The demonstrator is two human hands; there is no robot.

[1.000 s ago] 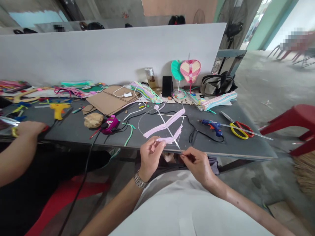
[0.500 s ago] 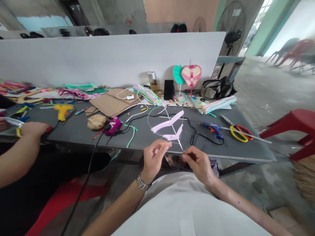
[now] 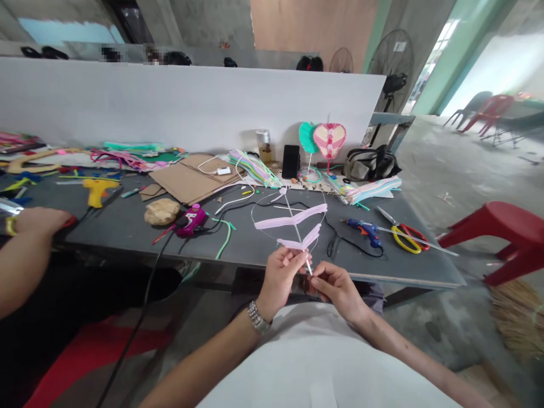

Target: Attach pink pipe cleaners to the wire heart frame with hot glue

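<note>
I hold a small craft frame (image 3: 293,225) in front of me: a thin white stick with a wire loop and two rows of pale pink straws across it. My left hand (image 3: 284,273) pinches the lower pink row just above the stick's foot. My right hand (image 3: 335,288) is closed on the bottom end of the stick. Both hands meet just below the near edge of the dark table (image 3: 255,249). A finished pink heart-shaped fan (image 3: 329,139) stands at the back by the white partition.
A blue glue gun (image 3: 365,230) and yellow-and-red scissors (image 3: 406,235) lie to the right. A magenta glue gun (image 3: 192,218), a cardboard sheet (image 3: 187,178) and straw bundles (image 3: 254,165) lie left. Another person's hand (image 3: 36,221) rests on the table's far left. A red stool (image 3: 505,226) stands on the right.
The frame has turned so the pink straw rows lie more level. My left hand has moved right, closer to my right hand. The camera has shifted slightly.
</note>
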